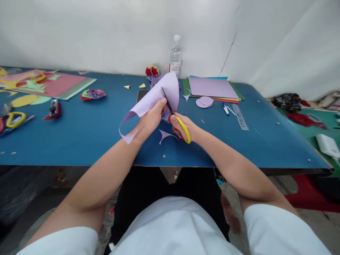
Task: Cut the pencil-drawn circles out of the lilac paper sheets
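Note:
My left hand (154,114) is closed on a curled sheet of lilac paper (151,95), held up over the table. A thin cut strip of that sheet loops down over my left wrist. In my right hand (186,124) are scissors (184,129) with yellow handles and dark blades. The blades lie against the paper near my left thumb; the lower part of the scissors is hidden by my fingers. Below my hands lies a lilac paper scrap (166,135). Lilac paper circles (204,102) lie to the right of the paper.
Behind the paper stand a water bottle (175,56) and a colourful paper ball (152,72). Stacked coloured paper (212,87), pens (226,109) and a clear ruler (240,117) are at right. At left are a stapler (54,109), a folded paper piece (92,94) and more scissors (16,119).

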Demonstrator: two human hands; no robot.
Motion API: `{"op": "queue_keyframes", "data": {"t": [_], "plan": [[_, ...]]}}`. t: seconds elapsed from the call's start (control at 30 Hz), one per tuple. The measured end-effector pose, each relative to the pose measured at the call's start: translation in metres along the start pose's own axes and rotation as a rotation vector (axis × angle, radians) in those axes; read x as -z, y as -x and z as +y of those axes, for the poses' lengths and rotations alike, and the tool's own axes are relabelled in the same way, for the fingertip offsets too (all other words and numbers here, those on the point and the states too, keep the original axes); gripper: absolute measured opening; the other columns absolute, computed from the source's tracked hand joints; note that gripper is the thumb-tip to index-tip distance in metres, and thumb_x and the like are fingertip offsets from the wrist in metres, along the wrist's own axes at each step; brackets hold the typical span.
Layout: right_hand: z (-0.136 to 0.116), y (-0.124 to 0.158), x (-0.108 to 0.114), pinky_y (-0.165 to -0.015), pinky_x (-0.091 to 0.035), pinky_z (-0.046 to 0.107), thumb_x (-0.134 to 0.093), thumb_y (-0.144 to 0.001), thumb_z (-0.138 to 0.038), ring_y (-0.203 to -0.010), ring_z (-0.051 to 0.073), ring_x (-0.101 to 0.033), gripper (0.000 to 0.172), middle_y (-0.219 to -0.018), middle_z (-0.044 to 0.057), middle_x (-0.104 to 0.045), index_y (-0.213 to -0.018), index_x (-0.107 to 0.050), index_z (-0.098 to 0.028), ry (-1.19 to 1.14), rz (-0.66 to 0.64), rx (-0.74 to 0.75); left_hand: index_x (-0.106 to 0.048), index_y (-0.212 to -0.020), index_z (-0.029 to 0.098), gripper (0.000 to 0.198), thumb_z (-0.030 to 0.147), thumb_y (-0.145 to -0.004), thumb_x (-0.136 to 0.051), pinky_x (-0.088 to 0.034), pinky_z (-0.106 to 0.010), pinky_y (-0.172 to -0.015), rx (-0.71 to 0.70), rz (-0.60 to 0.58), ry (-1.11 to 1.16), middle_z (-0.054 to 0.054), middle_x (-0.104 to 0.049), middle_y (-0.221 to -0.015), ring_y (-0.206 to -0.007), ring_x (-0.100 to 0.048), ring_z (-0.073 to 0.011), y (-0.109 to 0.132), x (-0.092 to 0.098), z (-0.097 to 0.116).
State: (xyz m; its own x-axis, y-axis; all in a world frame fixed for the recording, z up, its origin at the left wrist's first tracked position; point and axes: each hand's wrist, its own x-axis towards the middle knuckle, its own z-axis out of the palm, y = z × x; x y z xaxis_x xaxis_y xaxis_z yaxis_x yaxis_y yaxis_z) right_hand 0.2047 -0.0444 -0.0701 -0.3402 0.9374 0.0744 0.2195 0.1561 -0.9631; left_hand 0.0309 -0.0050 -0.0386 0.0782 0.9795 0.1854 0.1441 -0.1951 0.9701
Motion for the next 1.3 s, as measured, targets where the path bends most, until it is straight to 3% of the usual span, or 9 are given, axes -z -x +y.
{"op": "queue_keyframes", "data": {"t": [0.37,0.63,0.83,1.3], "plan": [[0.0,0.0,-0.002,-0.041,-0.04,0.026,-0.054,-0.09,-0.107,-0.049,0.013,-0.05,0.082,-0.062,-0.006,-0.051,-0.094,-0.054,-0.026,-0.026,0.037,0.014,-0.056,-0.063,0.026,0.05,0.048,-0.107,-0.065,-0.052,-0.036,-0.071,-0.032,-0.028,0.043,-0.002,-0.056,-0.067,-0.069,-0.057,-0.0208,-0.01,0.004,-0.015],[-0.003,0.001,-0.001,-0.038,-0.039,0.026,-0.055,-0.089,-0.108,-0.044,0.012,-0.046,0.081,-0.059,-0.009,-0.048,-0.093,-0.05,-0.027,-0.053,-0.011,-0.019,-0.054,-0.061,0.025,0.05,0.043,-0.107,-0.064,-0.05,-0.037,-0.074,-0.057,-0.018,0.038,-0.002,-0.052,-0.067,-0.068,-0.054,-0.0201,-0.006,0.001,-0.008],[-0.003,0.001,0.001,-0.041,-0.041,0.026,-0.056,-0.095,-0.102,-0.046,0.012,-0.049,0.075,-0.061,-0.008,-0.05,-0.094,-0.051,-0.027,-0.018,-0.019,-0.019,-0.055,-0.064,0.025,0.047,0.042,-0.105,-0.069,-0.049,-0.036,-0.074,-0.034,0.012,0.059,-0.001,-0.052,-0.07,-0.069,-0.052,-0.0197,-0.003,-0.001,-0.005],[0.0,0.0,0.004,-0.042,-0.043,0.03,-0.052,-0.091,-0.107,-0.048,0.015,-0.053,0.079,-0.063,-0.006,-0.052,-0.093,-0.049,-0.028,0.05,-0.048,-0.01,-0.052,-0.063,0.026,0.05,0.048,-0.105,-0.069,-0.05,-0.039,-0.078,-0.031,0.027,-0.025,-0.001,-0.05,-0.068,-0.07,-0.05,-0.0215,0.001,-0.003,-0.002]]}}
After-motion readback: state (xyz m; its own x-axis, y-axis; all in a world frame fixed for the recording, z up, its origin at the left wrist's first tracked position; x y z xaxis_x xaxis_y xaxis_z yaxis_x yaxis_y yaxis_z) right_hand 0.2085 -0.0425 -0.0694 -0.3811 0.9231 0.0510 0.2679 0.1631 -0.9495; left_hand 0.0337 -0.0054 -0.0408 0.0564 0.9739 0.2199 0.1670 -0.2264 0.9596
